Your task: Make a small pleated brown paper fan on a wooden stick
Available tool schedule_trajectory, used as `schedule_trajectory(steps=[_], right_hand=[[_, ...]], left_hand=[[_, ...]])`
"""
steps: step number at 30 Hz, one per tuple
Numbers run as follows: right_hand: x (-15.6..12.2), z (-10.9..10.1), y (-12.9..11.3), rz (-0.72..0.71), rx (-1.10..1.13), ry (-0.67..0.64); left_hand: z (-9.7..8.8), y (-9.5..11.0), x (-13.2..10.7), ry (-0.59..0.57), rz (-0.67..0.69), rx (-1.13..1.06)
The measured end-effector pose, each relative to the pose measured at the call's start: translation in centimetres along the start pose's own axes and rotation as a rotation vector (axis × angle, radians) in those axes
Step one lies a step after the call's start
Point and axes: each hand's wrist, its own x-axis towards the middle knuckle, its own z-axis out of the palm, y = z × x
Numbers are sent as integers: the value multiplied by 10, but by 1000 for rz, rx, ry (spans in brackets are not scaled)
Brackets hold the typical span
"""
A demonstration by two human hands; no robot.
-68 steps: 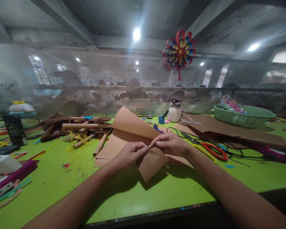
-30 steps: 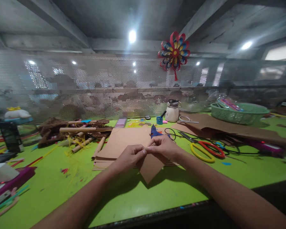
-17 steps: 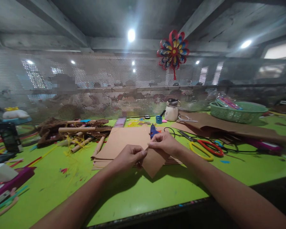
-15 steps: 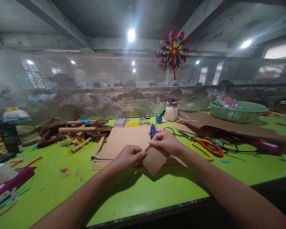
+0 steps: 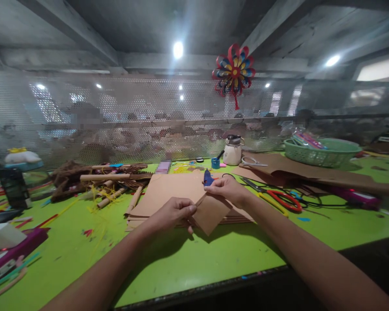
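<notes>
A piece of brown paper (image 5: 212, 214) hangs between my two hands, one corner pointing down toward the table. My left hand (image 5: 178, 212) pinches its left edge between thumb and forefinger. On its upper edge, my right hand (image 5: 228, 188) has closed fingertips. Below and behind the hands lies a stack of brown paper sheets (image 5: 167, 190). Just beyond my right fingertips a blue glue gun (image 5: 208, 178) shows in part; the right hand hides the rest. Large scissors (image 5: 278, 202) with one red and one yellow handle lie to the right of my right hand.
Rolled paper tubes and brown strips (image 5: 112, 181) lie left of the stack. A cream jug (image 5: 232, 151) and a small blue pot (image 5: 215, 163) stand behind. A green basket (image 5: 322, 153) sits on brown paper at right. Purple power strips (image 5: 17, 255) flank both sides.
My right hand has moved slightly, and its fingers are a little more extended along the paper's upper edge. The paper's lower corner has risen a little. Both hands still hold it.
</notes>
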Motion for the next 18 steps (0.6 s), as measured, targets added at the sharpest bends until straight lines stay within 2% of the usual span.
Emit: schedule_trajectory(steps=[5, 12, 15, 18], right_hand=[[3, 1, 6, -17, -54, 61], [4, 4, 6, -65, -149, 122], [5, 4, 5, -110, -165, 110], [4, 3, 4, -97, -139, 80]], left_hand=[[1, 0, -1, -58, -9, -13], [4, -4, 7, 202, 23, 131], [2, -6, 8, 193, 50, 147], [0, -7, 7, 157, 45, 100]])
